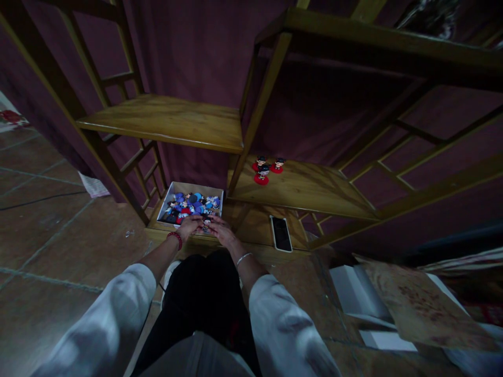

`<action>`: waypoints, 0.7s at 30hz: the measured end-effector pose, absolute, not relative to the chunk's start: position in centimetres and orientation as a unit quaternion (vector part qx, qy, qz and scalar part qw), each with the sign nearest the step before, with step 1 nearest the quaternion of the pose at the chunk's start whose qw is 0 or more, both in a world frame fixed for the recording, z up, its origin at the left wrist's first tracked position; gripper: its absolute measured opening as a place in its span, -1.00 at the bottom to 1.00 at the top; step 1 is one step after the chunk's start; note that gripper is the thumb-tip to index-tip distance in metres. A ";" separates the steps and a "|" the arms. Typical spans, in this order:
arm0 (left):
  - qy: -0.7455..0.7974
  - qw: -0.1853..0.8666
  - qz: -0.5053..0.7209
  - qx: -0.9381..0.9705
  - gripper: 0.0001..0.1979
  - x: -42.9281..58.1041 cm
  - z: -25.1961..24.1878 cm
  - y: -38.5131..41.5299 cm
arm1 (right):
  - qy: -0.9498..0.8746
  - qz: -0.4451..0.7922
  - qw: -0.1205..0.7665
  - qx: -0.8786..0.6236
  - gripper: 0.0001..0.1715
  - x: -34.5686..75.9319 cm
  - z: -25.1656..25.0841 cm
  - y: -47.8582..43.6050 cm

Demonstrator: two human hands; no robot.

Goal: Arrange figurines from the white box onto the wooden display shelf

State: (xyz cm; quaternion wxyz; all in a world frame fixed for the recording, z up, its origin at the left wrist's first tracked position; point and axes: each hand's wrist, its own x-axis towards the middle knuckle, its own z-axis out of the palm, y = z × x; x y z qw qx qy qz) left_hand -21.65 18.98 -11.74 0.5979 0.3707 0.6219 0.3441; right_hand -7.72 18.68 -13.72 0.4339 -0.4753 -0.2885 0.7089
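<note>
A small doll figurine [206, 224] with a dark head is held between both hands at the near edge of a white box [162, 210]. My left hand [189, 226], with a red bracelet at the wrist, closes on its left side. From the right, my right hand [222, 231] grips it too, a silver bangle on that wrist. Inside the box lies a jumble of figurines [192, 200] in blue, purple, white, black and red. My fingers hide part of the held figurine and the box's front wall.
Three figurines on red bases [262, 175] stand on the wooden shelf [310, 186] to the right. A phone [281, 233] lies on the lower board. A higher shelf [165, 119] overhangs the box. White cartons [356, 290] sit on the floor at right.
</note>
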 end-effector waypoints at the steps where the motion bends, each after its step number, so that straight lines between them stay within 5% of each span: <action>1: 0.620 0.600 0.344 0.370 -0.73 -21.7 -11.8 19.0 | -0.288 0.709 0.438 -0.472 -0.60 -7.7 -13.8 18.7; 21: 0.590 0.613 0.367 0.377 -0.77 -22.0 -11.0 19.7 | -0.261 0.686 0.520 -0.437 -0.45 -8.2 -15.0 19.3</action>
